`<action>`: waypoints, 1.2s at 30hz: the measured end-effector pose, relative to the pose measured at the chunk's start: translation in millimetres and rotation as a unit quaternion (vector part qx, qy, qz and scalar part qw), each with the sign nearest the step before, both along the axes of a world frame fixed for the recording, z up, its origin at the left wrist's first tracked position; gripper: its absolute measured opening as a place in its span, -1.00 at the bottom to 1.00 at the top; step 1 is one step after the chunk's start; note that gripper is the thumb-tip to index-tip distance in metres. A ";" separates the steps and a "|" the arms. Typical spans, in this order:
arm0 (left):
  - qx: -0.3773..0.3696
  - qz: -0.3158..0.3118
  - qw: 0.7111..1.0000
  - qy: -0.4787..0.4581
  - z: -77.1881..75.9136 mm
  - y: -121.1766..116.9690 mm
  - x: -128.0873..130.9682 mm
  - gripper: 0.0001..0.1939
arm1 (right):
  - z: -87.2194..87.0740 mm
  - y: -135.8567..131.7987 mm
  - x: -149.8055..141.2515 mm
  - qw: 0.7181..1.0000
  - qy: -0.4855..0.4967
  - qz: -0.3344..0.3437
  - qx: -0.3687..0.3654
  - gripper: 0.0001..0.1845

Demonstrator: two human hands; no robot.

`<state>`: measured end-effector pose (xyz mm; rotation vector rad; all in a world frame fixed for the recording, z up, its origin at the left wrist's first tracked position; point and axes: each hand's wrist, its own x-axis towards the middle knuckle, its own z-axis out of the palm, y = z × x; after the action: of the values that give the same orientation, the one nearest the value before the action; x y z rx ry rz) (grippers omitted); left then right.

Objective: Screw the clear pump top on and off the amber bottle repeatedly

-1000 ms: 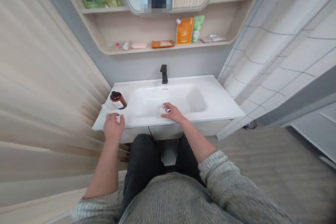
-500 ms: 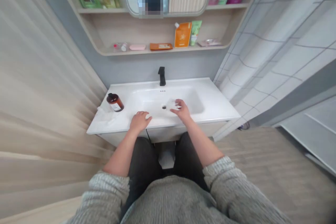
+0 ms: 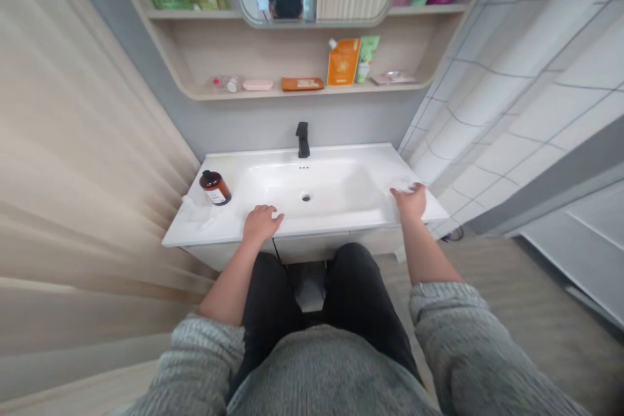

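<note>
My right hand [image 3: 411, 201] rests at the right end of the white ceramic vanity sink [image 3: 336, 185], its fingers over a small clear plastic piece [image 3: 402, 184]. My left hand [image 3: 262, 224] lies on the sink's front rim, holding nothing. To its left stands an upright amber bottle with a black cap and white label [image 3: 215, 188]. Beyond the bottle, a crumpled clear plastic film [image 3: 195, 211] lies on the counter's left end.
A black faucet [image 3: 303, 140] stands at the back of the sink, above the drain. Behind it, a wooden shelf [image 3: 292, 90] holds several toiletries beneath a mirror. A beige curtain runs along the left, tiled wall on the right, and carpet-like flooring below.
My right hand has moved rightward out of the basin to the counter's right end, carrying the clear piece. My left hand has gone from the film near the bottle to the front rim.
</note>
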<state>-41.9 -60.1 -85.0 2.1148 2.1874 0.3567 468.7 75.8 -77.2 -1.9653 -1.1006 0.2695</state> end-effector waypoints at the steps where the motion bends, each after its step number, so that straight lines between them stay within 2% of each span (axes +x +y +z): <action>1: 0.000 0.001 1.000 -0.001 0.0 -0.1 -0.1 -0.52 | 1.9 -1.9 -2.6 1.000 -0.007 0.000 0.003 -0.08; 3: 0.001 0.004 1.000 -0.002 0.4 -0.3 -0.1 -0.53 | 7.2 -8.0 -8.6 0.999 -0.039 -0.005 0.031 -0.02; 5: 0.003 0.006 1.000 -0.001 1.1 -0.6 -0.4 -0.54 | 13.3 -16.8 -18.6 0.992 -0.090 -0.018 0.089 0.00; 7: 0.004 0.005 1.000 -0.001 1.7 -0.7 -0.8 -0.53 | 19.1 -26.5 -37.9 0.981 -0.131 -0.007 0.141 -0.13; 8: 0.005 0.005 1.000 -0.002 1.8 -0.7 -0.8 -0.53 | 21.3 -31.1 -52.1 0.979 -0.139 0.026 0.150 -0.26; 9: 0.005 0.005 1.000 -0.003 1.6 -0.8 -0.6 -0.53 | 22.8 -35.2 -69.3 0.977 -0.137 0.077 0.143 -0.42; 10: 0.005 0.007 1.000 -0.005 1.1 -0.8 0.0 -0.53 | 23.4 -38.7 -89.0 0.969 -0.134 0.175 0.114 -0.55; 12: 0.011 0.014 1.000 -0.016 0.1 -1.4 2.0 -0.55 | 21.7 -44.0 -131.7 0.921 -0.138 0.360 0.054 -0.67; 13: 0.018 0.017 0.999 -0.028 0.1 -1.8 2.8 -0.58 | 19.4 -45.9 -152.3 0.896 -0.137 0.421 0.025 -0.67; 15: 0.042 0.022 0.997 -0.068 3.5 -2.9 1.3 -0.61 | 12.6 -48.4 -186.3 0.868 -0.120 0.481 -0.017 -0.63; 17: 0.083 0.039 0.989 -0.115 14.7 -3.1 -8.9 -0.62 | 4.5 -49.0 -206.4 0.858 -0.114 0.499 -0.040 -0.60; 20: 0.169 0.105 0.970 -0.136 49.1 0.6 -47.4 -0.58 | -5.6 -45.9 -212.0 0.862 -0.129 0.486 -0.063 -0.67; 23: 0.245 0.184 0.949 -0.072 93.2 11.3 -104.1 -0.56 | -9.8 -40.7 -204.2 0.872 -0.113 0.472 -0.066 -0.78; 26: 0.210 0.223 0.952 0.017 126.4 26.6 -151.3 -0.58 | -9.8 -37.7 -199.5 0.873 -0.082 0.478 -0.055 -0.80; 28: 0.117 0.224 0.966 0.062 137.9 36.7 -167.8 -0.60 | -9.6 -37.6 -199.6 0.875 -0.073 0.475 -0.055 -0.80; 31: 0.009 0.207 0.973 0.104 143.8 49.6 -173.0 -0.60 | -10.2 -38.8 -201.4 0.878 -0.071 0.471 -0.050 -0.83; 36: -0.005 0.212 0.969 0.129 146.8 60.0 -160.1 -0.64 | -11.8 -39.0 -202.4 0.879 -0.079 0.468 -0.044 -0.84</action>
<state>-202.1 -0.1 61.7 1.7546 2.7837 0.0930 266.3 36.8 -89.0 -1.3925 -2.1275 0.6795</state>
